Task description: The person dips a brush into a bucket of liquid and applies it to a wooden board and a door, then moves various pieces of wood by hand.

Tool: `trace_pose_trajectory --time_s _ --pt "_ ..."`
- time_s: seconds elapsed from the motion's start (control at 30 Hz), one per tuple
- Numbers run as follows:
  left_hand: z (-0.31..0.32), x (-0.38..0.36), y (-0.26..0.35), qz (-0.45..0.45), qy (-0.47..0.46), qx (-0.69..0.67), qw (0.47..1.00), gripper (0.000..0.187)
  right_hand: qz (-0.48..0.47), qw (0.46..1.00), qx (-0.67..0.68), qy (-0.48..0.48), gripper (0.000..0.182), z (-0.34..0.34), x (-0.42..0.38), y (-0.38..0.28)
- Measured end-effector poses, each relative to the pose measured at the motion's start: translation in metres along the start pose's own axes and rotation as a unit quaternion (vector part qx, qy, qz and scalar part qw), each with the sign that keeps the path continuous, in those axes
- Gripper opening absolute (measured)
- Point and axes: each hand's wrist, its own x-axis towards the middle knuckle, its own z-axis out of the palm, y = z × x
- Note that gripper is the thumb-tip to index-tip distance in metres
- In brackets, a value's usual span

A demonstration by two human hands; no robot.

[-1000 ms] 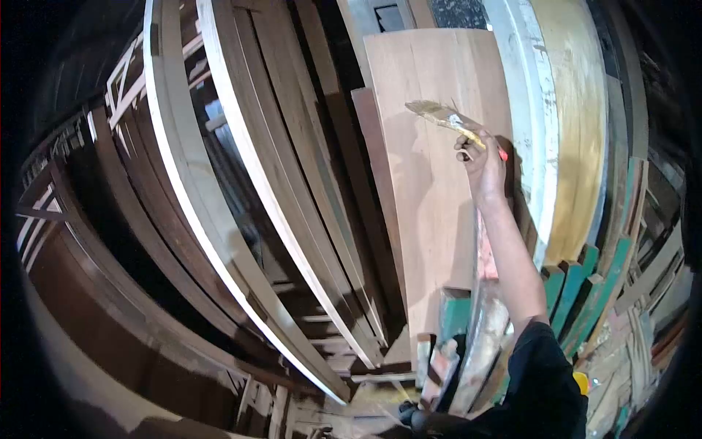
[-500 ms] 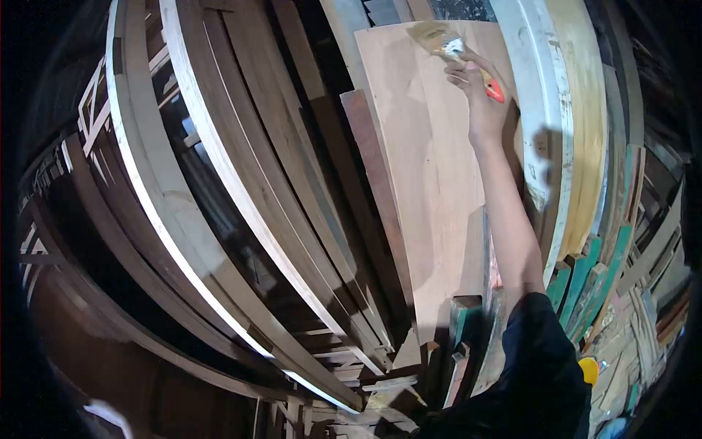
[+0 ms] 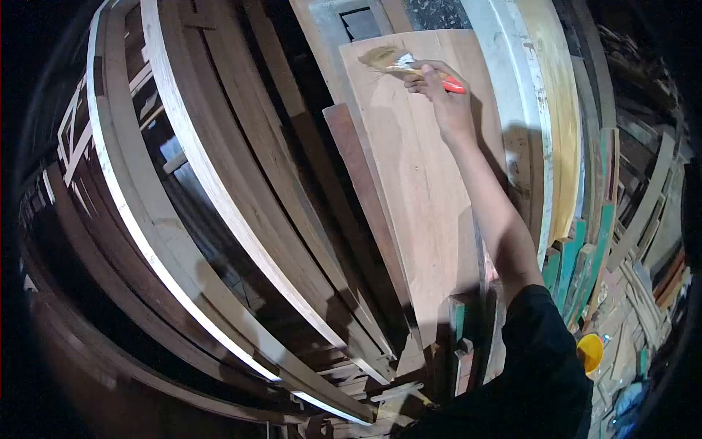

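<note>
Timber lines a dim storage space, as seen from the head camera, with long dark frames point(image 3: 212, 197) edged in pale wood leaning in a row on the left. Near the middle stands a plain light-brown board point(image 3: 417, 190), tall and tilted back, with a narrow reddish-brown strip point(image 3: 363, 175) along its left side. A person's right hand point(image 3: 444, 99) reaches up across the board's upper part, fingers and thumb pinched around the handle of a paintbrush point(image 3: 404, 62). The brush's red-tipped end points right; its bristles fan left over the board's top left corner, though whether they touch the wood cannot be told. Below the bare forearm, a black sleeve point(image 3: 530, 351) fills the lower right. Just right of the board rise a white panel point(image 3: 504, 58) and a yellowish one point(image 3: 561, 139). Green-painted pieces point(image 3: 598, 263) stand lower down, near a yellow container point(image 3: 594, 350) among scattered wood scraps point(image 3: 643, 307).
</note>
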Motion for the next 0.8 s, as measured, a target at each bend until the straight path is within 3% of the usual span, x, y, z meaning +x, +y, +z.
trace_pose_trajectory --time_s 0.3,0.8 --pt "-0.003 0.004 -0.009 0.002 -0.005 -0.008 1.000 0.028 -0.048 0.995 -0.080 -0.023 0.028 0.020 -0.005 0.001" --pt "0.007 0.013 -0.003 0.006 -0.017 -0.012 1.000 0.028 0.045 0.989 -0.124 -0.072 0.029 0.003 -0.010 0.003"
